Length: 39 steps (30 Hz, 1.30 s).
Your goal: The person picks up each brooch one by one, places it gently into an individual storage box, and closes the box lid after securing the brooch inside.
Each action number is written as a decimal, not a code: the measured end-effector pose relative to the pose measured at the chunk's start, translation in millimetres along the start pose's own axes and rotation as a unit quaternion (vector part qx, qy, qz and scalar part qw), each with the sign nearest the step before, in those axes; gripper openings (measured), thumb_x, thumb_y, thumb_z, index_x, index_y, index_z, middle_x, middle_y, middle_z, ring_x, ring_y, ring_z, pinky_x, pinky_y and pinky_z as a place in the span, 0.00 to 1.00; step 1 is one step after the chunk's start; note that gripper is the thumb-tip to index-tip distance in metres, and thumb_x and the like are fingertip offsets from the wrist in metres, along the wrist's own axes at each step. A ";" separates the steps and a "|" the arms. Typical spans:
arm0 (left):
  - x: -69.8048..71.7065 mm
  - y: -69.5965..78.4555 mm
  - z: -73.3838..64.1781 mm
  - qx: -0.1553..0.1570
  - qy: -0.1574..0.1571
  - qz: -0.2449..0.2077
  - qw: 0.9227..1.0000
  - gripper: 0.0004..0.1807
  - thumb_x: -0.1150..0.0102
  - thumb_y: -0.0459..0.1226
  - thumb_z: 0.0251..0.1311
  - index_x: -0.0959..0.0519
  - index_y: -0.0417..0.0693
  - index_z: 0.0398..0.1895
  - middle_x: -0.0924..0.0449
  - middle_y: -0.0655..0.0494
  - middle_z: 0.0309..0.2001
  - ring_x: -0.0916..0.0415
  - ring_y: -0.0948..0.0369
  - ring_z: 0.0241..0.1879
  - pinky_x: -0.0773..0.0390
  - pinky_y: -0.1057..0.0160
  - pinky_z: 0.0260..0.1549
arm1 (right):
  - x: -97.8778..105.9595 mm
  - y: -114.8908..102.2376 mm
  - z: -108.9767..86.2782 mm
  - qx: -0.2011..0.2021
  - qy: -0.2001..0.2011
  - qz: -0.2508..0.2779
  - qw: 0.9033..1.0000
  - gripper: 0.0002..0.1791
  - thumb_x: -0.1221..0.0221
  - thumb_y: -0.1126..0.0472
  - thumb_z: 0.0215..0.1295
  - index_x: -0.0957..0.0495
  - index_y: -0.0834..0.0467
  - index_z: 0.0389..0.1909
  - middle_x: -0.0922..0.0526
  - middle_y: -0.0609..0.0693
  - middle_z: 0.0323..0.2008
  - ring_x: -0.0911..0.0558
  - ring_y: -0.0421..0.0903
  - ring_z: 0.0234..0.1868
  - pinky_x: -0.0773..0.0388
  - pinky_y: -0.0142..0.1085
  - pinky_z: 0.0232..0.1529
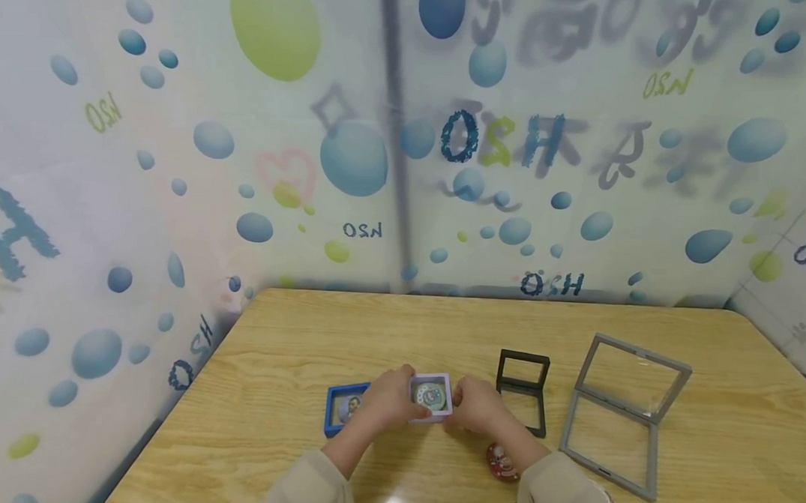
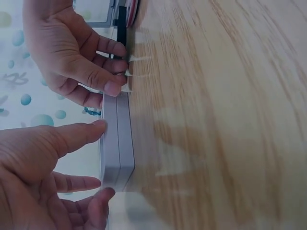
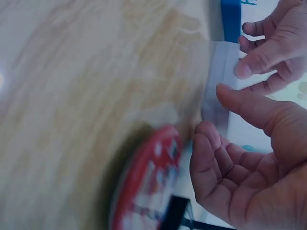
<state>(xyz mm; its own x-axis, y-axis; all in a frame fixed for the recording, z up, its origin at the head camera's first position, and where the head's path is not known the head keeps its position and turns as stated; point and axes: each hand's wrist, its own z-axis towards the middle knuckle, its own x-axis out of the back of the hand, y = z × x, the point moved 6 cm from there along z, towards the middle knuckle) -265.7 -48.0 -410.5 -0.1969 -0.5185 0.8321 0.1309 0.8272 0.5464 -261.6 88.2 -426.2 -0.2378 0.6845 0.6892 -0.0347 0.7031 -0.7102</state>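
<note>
A small lilac display frame [image 1: 440,414], its two halves closed together, stands on the table with a round greenish badge [image 1: 429,396] behind its clear film. My left hand [image 1: 388,402] grips the left side, the thumb lying on the near edge in the head view. At the right side, my right hand [image 1: 479,406] pinches the edge near the corner between thumb and curled fingers. The left wrist view shows the seam along the frame's side [image 2: 118,143]. Part of the frame's right edge is hidden by fingers.
Left of the hands lies a blue display frame [image 1: 331,413] with a figure badge inside. To the right stand an opened black frame [image 1: 540,359] and a larger opened grey frame [image 1: 652,465]. A red round badge [image 1: 502,464] lies beside my right forearm. A patterned curtain [image 1: 406,169] hangs behind the table.
</note>
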 end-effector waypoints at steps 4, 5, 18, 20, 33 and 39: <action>-0.2 10.2 -3.6 -0.025 0.041 0.069 0.996 0.32 0.30 0.46 0.40 0.27 0.36 0.45 0.31 0.46 0.34 0.31 0.52 0.33 0.29 0.55 0.27 | 12.5 2.6 -8.7 -0.009 0.006 -0.014 1.000 0.16 0.30 0.67 0.38 0.28 0.64 0.26 0.28 0.50 0.22 0.29 0.43 0.20 0.32 0.32 0.20; -0.7 14.7 -5.1 -0.036 0.054 0.088 0.994 0.31 0.30 0.47 0.40 0.27 0.36 0.43 0.31 0.46 0.33 0.32 0.52 0.33 0.28 0.56 0.27 | 16.4 3.7 -11.6 -0.012 0.009 -0.013 1.000 0.17 0.30 0.67 0.38 0.28 0.64 0.27 0.28 0.50 0.22 0.29 0.43 0.21 0.32 0.33 0.21; -44.9 75.4 -22.5 -0.181 -0.034 0.102 0.977 0.12 0.38 0.45 0.49 0.24 0.46 0.23 0.26 0.59 0.19 0.32 0.66 0.18 0.34 0.70 0.16 | 49.7 28.4 -45.6 -0.025 0.011 -0.067 0.997 0.15 0.29 0.66 0.36 0.28 0.62 0.21 0.28 0.49 0.19 0.30 0.43 0.17 0.34 0.32 0.17; -54.5 76.7 -24.2 -0.183 -0.047 0.089 0.978 0.13 0.39 0.45 0.48 0.27 0.47 0.18 0.31 0.61 0.15 0.37 0.66 0.15 0.38 0.70 0.13 | 48.9 31.7 -50.9 -0.026 -0.008 -0.071 0.997 0.14 0.30 0.67 0.36 0.29 0.61 0.19 0.28 0.49 0.19 0.30 0.43 0.17 0.34 0.33 0.18; -74.3 77.9 -29.5 -0.180 -0.029 0.093 0.979 0.15 0.32 0.44 0.39 0.31 0.49 0.19 0.34 0.61 0.17 0.38 0.66 0.17 0.39 0.69 0.14 | 38.4 40.6 -61.9 -0.012 -0.021 -0.051 0.998 0.17 0.30 0.70 0.31 0.32 0.62 0.17 0.30 0.49 0.16 0.32 0.44 0.18 0.36 0.33 0.17; -74.6 77.0 -28.3 -0.171 -0.035 0.081 0.981 0.14 0.33 0.42 0.39 0.30 0.49 0.19 0.34 0.61 0.17 0.39 0.66 0.17 0.39 0.70 0.15 | 37.4 43.7 -61.8 -0.009 -0.021 -0.029 0.999 0.16 0.31 0.71 0.31 0.32 0.61 0.15 0.30 0.49 0.16 0.32 0.43 0.18 0.36 0.32 0.17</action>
<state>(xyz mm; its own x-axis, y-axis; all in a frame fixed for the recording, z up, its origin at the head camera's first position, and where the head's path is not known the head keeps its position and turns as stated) -213.5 48.2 -427.8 -0.2115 -0.3607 0.9084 0.4826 0.7697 0.4180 -212.0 156.5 -422.7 -0.2770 0.6334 0.7225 -0.0319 0.7455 -0.6658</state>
